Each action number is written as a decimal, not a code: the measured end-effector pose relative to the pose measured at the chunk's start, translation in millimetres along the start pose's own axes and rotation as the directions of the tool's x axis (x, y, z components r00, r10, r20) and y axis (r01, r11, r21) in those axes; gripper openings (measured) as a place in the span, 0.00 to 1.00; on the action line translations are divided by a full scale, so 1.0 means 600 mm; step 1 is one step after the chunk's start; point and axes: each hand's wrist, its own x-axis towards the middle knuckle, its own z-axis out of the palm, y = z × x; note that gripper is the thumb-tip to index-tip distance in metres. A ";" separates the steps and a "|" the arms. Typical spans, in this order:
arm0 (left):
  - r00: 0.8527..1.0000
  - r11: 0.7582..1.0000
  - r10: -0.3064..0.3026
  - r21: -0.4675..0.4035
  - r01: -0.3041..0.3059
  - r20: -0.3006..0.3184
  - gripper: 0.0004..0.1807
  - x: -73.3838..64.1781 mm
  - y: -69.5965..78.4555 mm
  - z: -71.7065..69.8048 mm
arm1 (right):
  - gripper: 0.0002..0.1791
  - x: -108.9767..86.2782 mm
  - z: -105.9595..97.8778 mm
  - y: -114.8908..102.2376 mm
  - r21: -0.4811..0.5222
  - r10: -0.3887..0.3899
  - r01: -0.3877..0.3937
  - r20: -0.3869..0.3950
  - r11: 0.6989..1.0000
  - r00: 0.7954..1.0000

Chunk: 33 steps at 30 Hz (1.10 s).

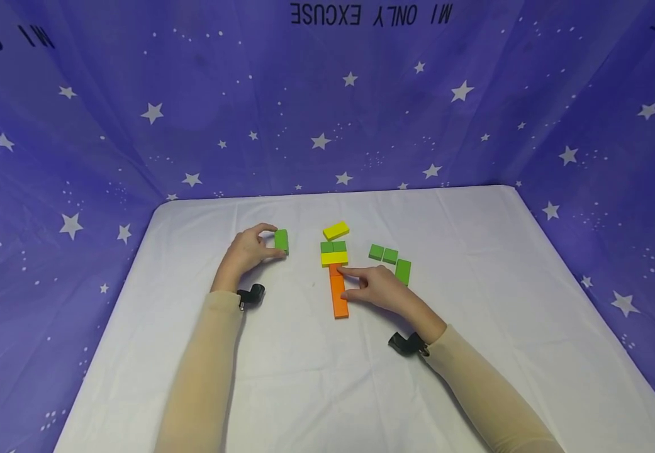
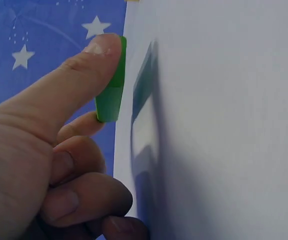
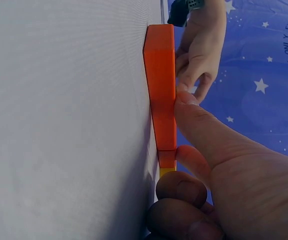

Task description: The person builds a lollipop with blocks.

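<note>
The left hand (image 1: 246, 251) pinched a green block (image 1: 281, 241) between thumb and fingers, clear of the counter (image 1: 304, 390). The right hand (image 1: 382, 287) had thumb and index finger spread, touching the long orange block (image 1: 340, 299) and the short orange block (image 1: 335, 270), in line on the near side of a yellow block (image 1: 334, 258). The step in hand appeared to be alignment; the next move likely called for placing the green block squarely against the layout.

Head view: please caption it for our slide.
Left hand pinches a green rectangular block; right hand touches a long orange block.
</note>
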 end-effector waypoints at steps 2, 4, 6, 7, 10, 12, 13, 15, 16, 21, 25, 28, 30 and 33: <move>1.000 1.000 0.002 -0.006 -0.002 0.001 0.40 0.000 0.008 0.007 | 0.40 -0.001 0.000 -0.001 0.001 0.002 -0.002 0.002 1.000 1.000; 1.000 1.000 0.005 -0.008 -0.005 0.007 0.40 0.001 0.017 0.014 | 0.40 -0.002 0.000 -0.001 -0.002 0.003 -0.003 0.002 1.000 1.000; 1.000 1.000 0.008 -0.009 -0.008 0.015 0.40 0.003 0.026 0.021 | 0.40 -0.002 0.000 -0.001 -0.005 0.001 -0.001 0.000 1.000 1.000; 1.000 1.000 0.008 -0.010 -0.007 0.017 0.40 0.004 0.031 0.024 | 0.40 -0.002 0.000 -0.001 -0.005 0.001 -0.001 -0.001 1.000 1.000; 1.000 1.000 0.005 -0.001 -0.005 0.027 0.40 0.007 0.044 0.034 | 0.39 -0.002 0.001 0.000 -0.009 -0.005 0.005 -0.002 1.000 1.000; 1.000 1.000 0.008 0.007 -0.008 0.027 0.40 0.010 0.052 0.040 | 0.39 -0.001 0.001 0.000 -0.011 -0.009 0.009 -0.004 1.000 1.000; 1.000 1.000 0.009 0.013 -0.010 0.028 0.40 0.011 0.056 0.043 | 0.39 -0.001 0.001 0.000 -0.011 -0.012 0.012 -0.004 1.000 1.000; 1.000 1.000 0.013 0.023 -0.014 0.026 0.40 0.014 0.063 0.049 | 0.39 0.000 0.001 0.000 -0.015 -0.015 0.015 -0.002 1.000 1.000; 1.000 1.000 0.014 0.024 -0.015 0.027 0.40 0.015 0.066 0.051 | 0.39 0.000 0.001 0.000 -0.015 -0.015 0.015 -0.001 1.000 1.000; 0.999 0.998 0.008 0.055 -0.010 0.038 0.40 0.020 0.079 0.062 | 0.39 0.001 0.000 0.000 -0.017 -0.012 0.012 0.006 1.000 1.000; 0.999 0.996 0.002 0.084 -0.005 0.036 0.40 0.023 0.084 0.069 | 0.39 0.002 0.000 -0.001 -0.019 -0.014 0.014 0.012 1.000 1.000; 0.999 0.995 0.004 0.097 -0.007 0.033 0.39 0.026 0.087 0.074 | 0.39 0.002 -0.001 0.000 -0.023 -0.018 0.018 0.012 1.000 1.000; 0.999 0.994 0.005 0.105 -0.008 0.033 0.39 0.028 0.088 0.077 | 0.39 0.001 -0.001 0.000 -0.024 -0.019 0.019 0.012 1.000 1.000; 0.999 0.993 0.003 0.119 -0.007 0.038 0.39 0.030 0.090 0.081 | 0.39 0.001 -0.002 0.001 -0.022 -0.017 0.017 0.015 1.000 1.000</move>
